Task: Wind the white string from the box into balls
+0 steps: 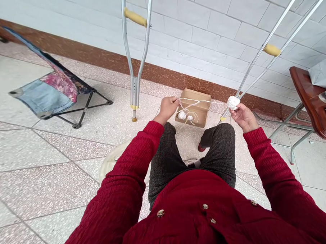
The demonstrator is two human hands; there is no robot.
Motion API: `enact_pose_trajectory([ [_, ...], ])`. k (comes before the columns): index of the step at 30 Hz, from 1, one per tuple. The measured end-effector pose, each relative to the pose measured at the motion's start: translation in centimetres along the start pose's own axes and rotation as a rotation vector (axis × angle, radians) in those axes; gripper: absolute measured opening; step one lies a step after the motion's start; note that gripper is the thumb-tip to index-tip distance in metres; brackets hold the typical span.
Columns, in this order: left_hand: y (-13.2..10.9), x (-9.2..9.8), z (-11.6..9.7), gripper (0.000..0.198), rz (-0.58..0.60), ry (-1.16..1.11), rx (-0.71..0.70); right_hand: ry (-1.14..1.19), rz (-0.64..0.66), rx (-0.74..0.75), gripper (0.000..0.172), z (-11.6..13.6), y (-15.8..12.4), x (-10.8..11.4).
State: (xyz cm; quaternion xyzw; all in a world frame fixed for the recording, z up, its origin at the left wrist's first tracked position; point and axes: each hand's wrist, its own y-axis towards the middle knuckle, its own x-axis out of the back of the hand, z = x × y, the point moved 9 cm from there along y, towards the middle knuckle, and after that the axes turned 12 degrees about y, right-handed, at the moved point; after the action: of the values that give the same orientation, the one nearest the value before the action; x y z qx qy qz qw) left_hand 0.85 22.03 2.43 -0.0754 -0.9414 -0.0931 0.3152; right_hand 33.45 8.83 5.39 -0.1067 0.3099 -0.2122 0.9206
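From the head view, the person sits low on a pale stool (110,164), with red sleeves reaching out over dark trousers. The two hands are held well apart above the knees. The left hand (167,108) is closed, its fingers pinched on a white string (202,101). The right hand (242,115) is curled around a ball of string (233,102), which sits at the fingertips. The string runs taut and nearly level from one hand to the other.

Below and just beyond the string, an open cardboard box (203,115) lies on the speckled floor against the brown skirting. Two small white balls (182,115) rest in its left part, with loose loops of thread trailing around them. A strand leads from the left hand down toward the box.

A crutch (135,83) leans upright on the tiled wall just left of the left hand, its foot on the floor near the box. A second crutch (270,49) slants in from the upper right, and its lower end passes right behind the ball, close to the right hand. A red shoe (201,147) shows between the knees.

Off to the left, well clear of the hands, stands a low folding chair (56,92) with denim and patterned cloth. At the right edge is a wooden seat (308,101) on metal legs.
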Motion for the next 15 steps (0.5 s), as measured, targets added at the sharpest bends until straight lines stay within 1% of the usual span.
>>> enact_pose_trajectory([
  [3, 0.4, 1.8, 2.8, 0.021, -0.115, -0.171, 0.129, 0.036, -0.054, 0.025, 0.023, 0.9, 0.6, 1.2],
  [6, 0.4, 3.1, 4.8, 0.019, -0.205, -0.278, 0.213, 0.091, -0.118, 0.061, 0.018, 2.4, 0.9, 2.2],
  [9, 0.6, 3.7, 6.0, 0.019, -0.215, -0.324, 0.253, 0.139, -0.15, 0.149, 0.015, 4.9, 1.0, 3.0],
  [12, 0.7, 4.6, 7.3, 0.018, -0.22, -0.279, 0.29, 0.163, -0.199, 0.232, 0.013, 7.5, 0.8, 3.7],
  [15, 0.6, 5.7, 9.1, 0.015, -0.26, -0.271, 0.356, 0.171, -0.251, 0.283, 0.009, 9.8, 0.4, 4.3],
])
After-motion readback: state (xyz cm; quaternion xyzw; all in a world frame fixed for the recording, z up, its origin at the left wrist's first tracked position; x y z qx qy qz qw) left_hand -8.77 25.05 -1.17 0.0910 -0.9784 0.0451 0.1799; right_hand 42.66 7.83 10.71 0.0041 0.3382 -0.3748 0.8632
